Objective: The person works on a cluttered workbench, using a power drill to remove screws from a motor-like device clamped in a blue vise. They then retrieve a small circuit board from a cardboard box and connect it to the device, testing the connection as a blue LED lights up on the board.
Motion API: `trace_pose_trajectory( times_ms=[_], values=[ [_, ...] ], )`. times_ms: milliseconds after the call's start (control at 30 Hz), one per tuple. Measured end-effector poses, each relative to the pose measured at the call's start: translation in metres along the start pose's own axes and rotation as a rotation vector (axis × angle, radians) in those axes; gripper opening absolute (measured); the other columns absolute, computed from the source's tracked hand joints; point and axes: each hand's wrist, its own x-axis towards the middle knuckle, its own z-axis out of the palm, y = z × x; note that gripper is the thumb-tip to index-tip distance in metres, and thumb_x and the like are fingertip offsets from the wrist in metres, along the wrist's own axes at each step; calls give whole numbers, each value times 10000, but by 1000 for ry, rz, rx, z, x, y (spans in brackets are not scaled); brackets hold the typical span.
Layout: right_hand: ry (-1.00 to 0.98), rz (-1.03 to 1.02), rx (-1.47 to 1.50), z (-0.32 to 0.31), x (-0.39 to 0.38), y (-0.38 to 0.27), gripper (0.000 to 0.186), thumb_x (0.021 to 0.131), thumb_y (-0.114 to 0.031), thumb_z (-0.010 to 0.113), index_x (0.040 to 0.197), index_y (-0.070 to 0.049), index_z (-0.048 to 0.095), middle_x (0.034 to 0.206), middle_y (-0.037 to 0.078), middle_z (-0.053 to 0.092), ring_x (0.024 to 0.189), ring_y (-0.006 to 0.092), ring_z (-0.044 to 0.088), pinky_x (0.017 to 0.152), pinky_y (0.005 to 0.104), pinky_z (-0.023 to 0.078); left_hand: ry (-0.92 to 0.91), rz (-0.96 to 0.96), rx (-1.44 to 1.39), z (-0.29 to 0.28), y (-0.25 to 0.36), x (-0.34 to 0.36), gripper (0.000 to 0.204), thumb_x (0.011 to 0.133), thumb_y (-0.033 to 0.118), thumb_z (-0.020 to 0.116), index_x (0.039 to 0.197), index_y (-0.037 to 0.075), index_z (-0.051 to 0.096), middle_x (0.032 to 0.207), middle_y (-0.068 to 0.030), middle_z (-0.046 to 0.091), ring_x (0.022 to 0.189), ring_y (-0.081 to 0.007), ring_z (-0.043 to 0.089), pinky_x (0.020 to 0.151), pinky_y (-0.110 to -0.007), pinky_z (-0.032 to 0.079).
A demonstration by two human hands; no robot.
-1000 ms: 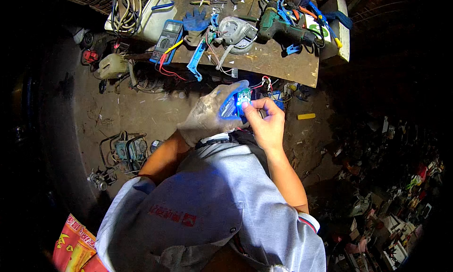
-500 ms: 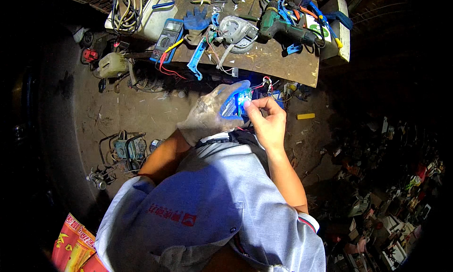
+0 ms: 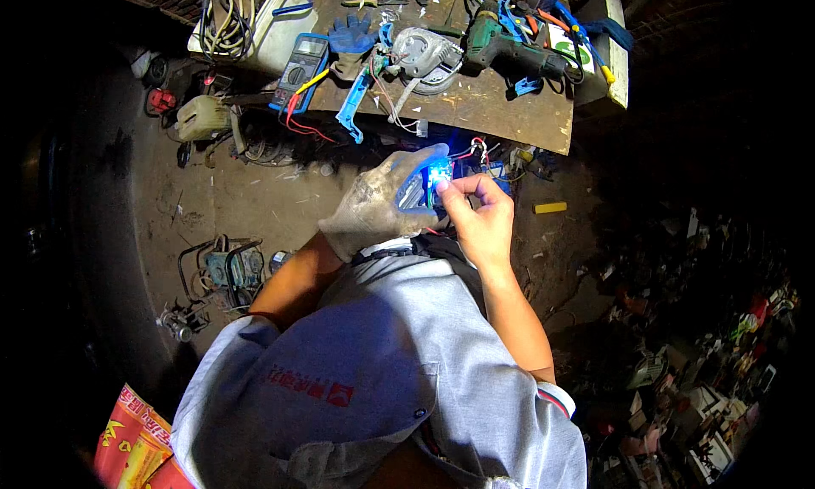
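My left hand [image 3: 378, 196], in a dirty grey work glove with blue fingertips, is closed around a small circuit board [image 3: 438, 174] in front of my waist. A bright blue light glows on the board and washes out its details. A greyish piece [image 3: 412, 192] shows between the gloved thumb and fingers; its kind I cannot make out. My bare right hand [image 3: 486, 220] pinches the board's right side with thumb and forefinger. Red and white wires [image 3: 477, 146] run just beyond the hands, near a blue object [image 3: 498, 178] partly hidden behind my right hand.
A workbench [image 3: 518, 120] ahead bears a multimeter [image 3: 302, 69], a blue-and-grey glove [image 3: 352, 41], an opened grey motor-like housing [image 3: 424, 56] and a green cordless drill [image 3: 501, 47]. On the floor lie a yellow bar [image 3: 550, 208], a teal machine [image 3: 233, 266] and, at right, heaped scrap [image 3: 705, 396].
The blue glow on the circuit board looks brighter and sits slightly higher. Both hands keep nearly the same place and grip.
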Motion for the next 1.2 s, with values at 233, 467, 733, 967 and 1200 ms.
trace_pose_trajectory(
  times_ms=[233,467,733,967,1200],
  values=[
    [-12,-49,3,0,1,2,180,775,-154,766,769,-3,667,737,70,612,676,132,564,635,283,460,-4,-14,14,-3,5,-1,829,629,164,834,1375,56,490,1237,-151,587,1124,-222,585,975,-361,465],
    [-10,-37,-40,-1,0,0,207,774,-181,774,761,-7,664,697,72,605,670,156,565,629,298,452,26,106,43,0,-7,0,850,658,327,831,1391,102,463,1212,-191,588,1109,-348,596,924,-423,497],
    [8,-64,-46,0,1,0,210,774,-184,774,766,-2,669,704,76,618,672,155,567,634,297,458,15,47,-83,3,-11,-1,835,677,326,839,1383,80,467,1214,-184,590,1090,-318,607,917,-402,501],
    [5,-46,-35,1,3,7,201,772,-181,771,767,-3,676,705,79,636,686,162,577,650,306,468,4,50,-34,0,-7,1,833,682,321,839,1381,67,463,1207,-175,591,1081,-301,608,915,-398,503],
    [-2,-86,-57,0,3,-1,194,776,-175,771,758,-8,674,707,80,646,686,173,579,641,316,468,-10,-14,-101,0,-9,2,859,645,203,833,1400,49,453,1203,-123,583,1072,-188,587,925,-342,491]
  ],
)
